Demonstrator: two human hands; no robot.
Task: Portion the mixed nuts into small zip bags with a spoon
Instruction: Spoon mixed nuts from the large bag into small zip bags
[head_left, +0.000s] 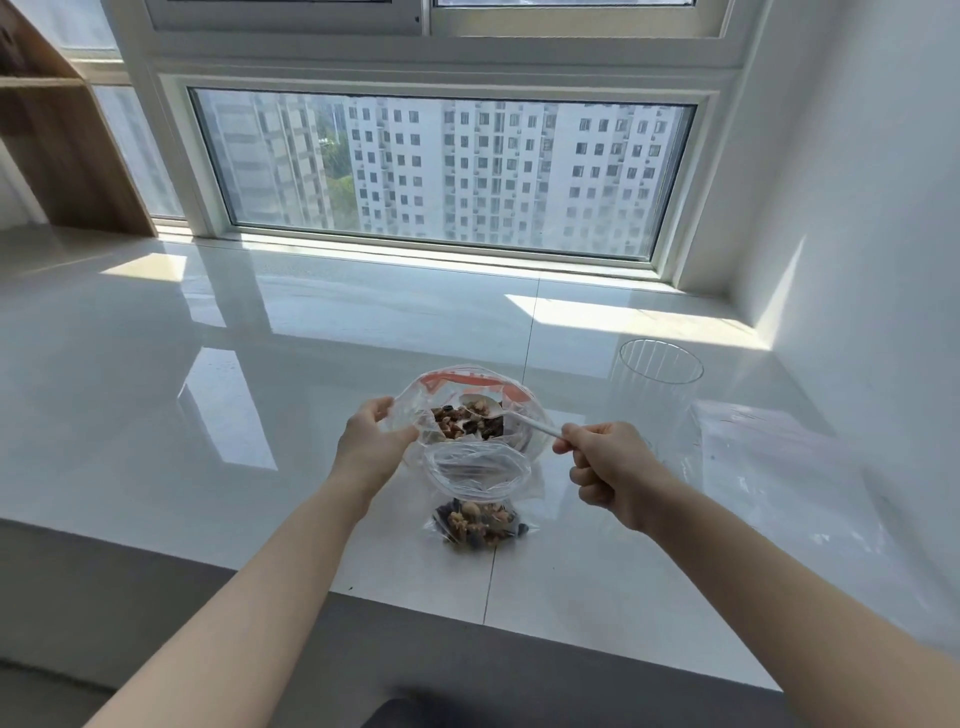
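A large clear zip bag with a red strip at its mouth stands open on the white sill, with mixed nuts inside. My left hand pinches its left rim. My right hand grips the handle of a white plastic spoon, whose bowl is inside the large bag just above the nuts. In front stands a small clear zip bag with its mouth open and a portion of nuts at its bottom.
A clear ribbed plastic cup stands to the right of the bags. Flat clear zip bags lie at the far right by the wall. The sill's front edge runs just below the small bag. A wooden shelf stands at the far left.
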